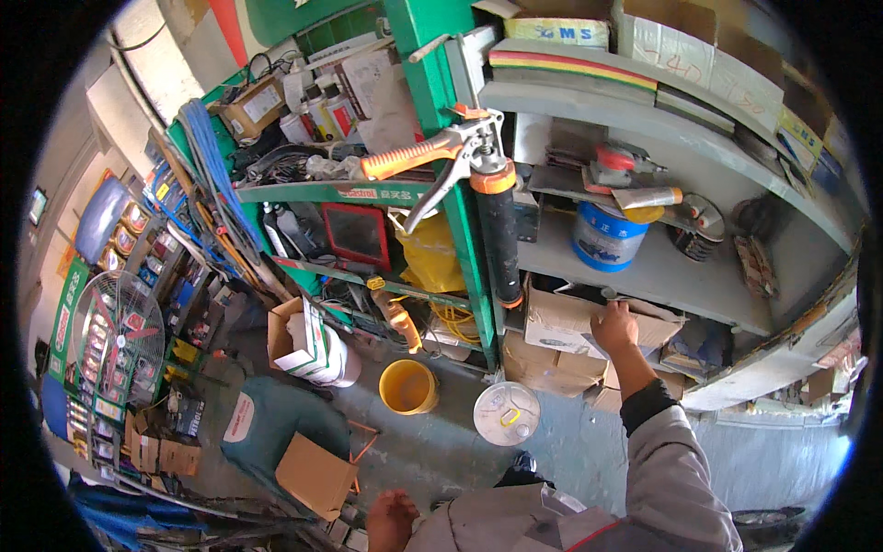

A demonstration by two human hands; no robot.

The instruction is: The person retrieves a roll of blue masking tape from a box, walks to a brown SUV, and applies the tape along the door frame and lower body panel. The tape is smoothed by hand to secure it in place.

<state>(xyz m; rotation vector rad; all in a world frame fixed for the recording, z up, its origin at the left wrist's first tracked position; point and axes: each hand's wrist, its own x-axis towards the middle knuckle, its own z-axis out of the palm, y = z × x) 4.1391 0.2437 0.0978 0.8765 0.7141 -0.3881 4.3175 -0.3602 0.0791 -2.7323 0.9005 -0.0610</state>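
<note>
My right hand (614, 328) reaches to an opened cardboard box (561, 322) below the grey shelf. Its fingers are curled at the box's upper edge, beside a small grey piece (609, 293). What they grip, if anything, is hidden. Low in the picture, my left hand (393, 520) hangs near a cardboard piece (316, 477), its fingers loosely curled and nothing visible in them. A caulking gun (492, 175) with orange handle and black barrel hangs on the green post. Above the box stand a blue bucket (608, 237) and a red-topped sander (614, 166).
On the floor are a yellow bucket (408, 386), a lidded white pail (507, 413) and a white bucket (336, 359) beneath an open carton. A dark green chair (276, 428) and a standing fan (120, 340) are to the left. Hoses (207, 152) hang by the green rack.
</note>
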